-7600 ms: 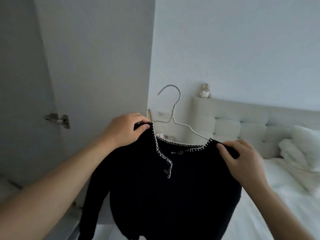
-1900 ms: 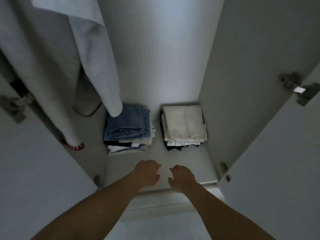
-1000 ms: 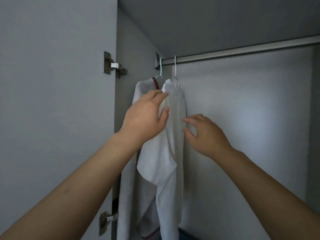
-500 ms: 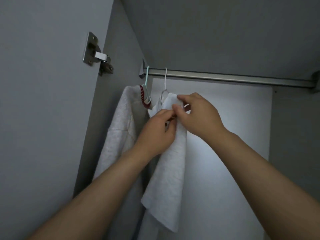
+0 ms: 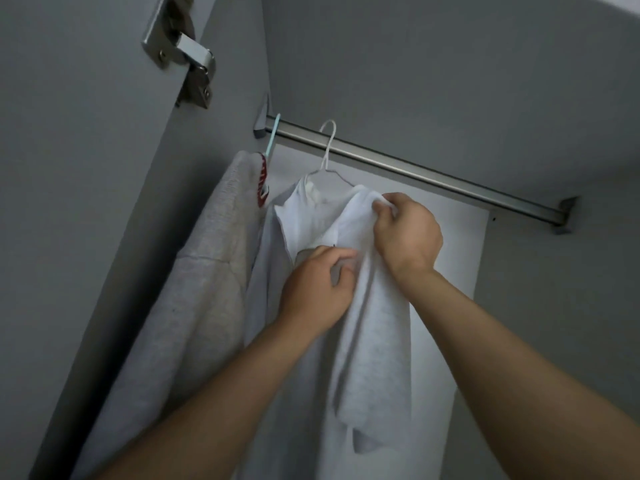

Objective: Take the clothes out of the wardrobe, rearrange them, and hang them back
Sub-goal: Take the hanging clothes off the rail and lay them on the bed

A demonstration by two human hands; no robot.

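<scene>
Wardrobe, upper section, hanging rail [image 5: 415, 168].

Item 1: white garment [image 5: 374, 323], hanging on a white wire hanger [image 5: 327, 147] hooked over the rail, near its left end. I am working on this one. My right hand [image 5: 407, 233] is pinching a bunch of fabric at the garment's shoulder, fingers curled round it. My left hand [image 5: 317, 289] is gripping the cloth lower down, just beside the right, fingers tucked into a fold.

Item 2: grey sweatshirt with red trim [image 5: 204, 271], hanging on a pale blue hanger [image 5: 272, 136] at the far left of the rail, touching the white garment's edge. I am not handling it.

Item 3: door hinge [image 5: 183, 50], upper left, on the open door.

Handling note, my judgement: I am easing the white garment off its hanger, or lifting both together. Best done by supporting the shoulder with the right hand while the left is steadying the body, so the wire hanger is not springing off the rail or dragging the neighbouring sweatshirt along.
</scene>
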